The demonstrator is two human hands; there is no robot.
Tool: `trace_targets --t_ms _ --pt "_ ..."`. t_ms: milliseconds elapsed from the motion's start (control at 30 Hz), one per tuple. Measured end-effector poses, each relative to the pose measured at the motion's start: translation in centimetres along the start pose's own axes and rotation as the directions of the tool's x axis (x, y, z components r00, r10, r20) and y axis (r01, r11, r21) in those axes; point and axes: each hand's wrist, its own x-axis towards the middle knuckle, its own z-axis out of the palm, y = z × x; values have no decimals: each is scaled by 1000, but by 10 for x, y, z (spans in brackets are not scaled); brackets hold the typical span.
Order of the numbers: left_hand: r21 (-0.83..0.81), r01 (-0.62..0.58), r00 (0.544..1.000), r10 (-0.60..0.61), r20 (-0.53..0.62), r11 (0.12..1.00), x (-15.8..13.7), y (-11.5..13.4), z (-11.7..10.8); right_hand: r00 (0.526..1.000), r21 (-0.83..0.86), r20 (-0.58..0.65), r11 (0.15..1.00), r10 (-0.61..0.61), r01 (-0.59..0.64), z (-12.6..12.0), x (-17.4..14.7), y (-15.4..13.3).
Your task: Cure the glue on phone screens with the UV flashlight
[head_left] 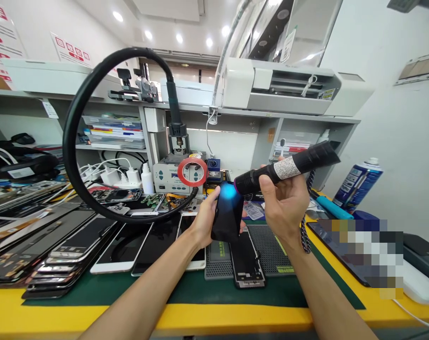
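My left hand [204, 218] is closed around a black smartphone [225, 219], thumb along its left edge and fingertips showing at the right edge. A black flashlight [288, 166] with a white label is gripped in my right hand [287, 203]. Its lit head is close to the phone's upper end and throws a blue spot on the dark glass. The flashlight's patterned wrist cord hangs down by my wrist. Below the phone, a detached phone screen [248, 264] lies face down on a grey perforated mat [271, 245].
Several phone screens [122, 245] lie left of the mat on the green work surface [200, 293]. A black hose [71, 132] loops above them from a rework station [164, 174]. At right are a dark tablet-like panel [336, 250] and a spray can [359, 184].
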Motion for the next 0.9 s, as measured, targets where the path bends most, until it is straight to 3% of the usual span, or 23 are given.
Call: trace_targets --t_ms 167,533,900 --pt "-5 29 999 -29 -33 1000 1 0 0 999 36 0 999 -36 36 -1 1 3" --pt "-97 -62 998 59 -32 993 3 1 2 976 31 213 999 36 -43 1 -10 -3" --pt "-109 -98 990 86 -113 989 2 4 4 970 49 244 999 -12 0 2 -14 -8"
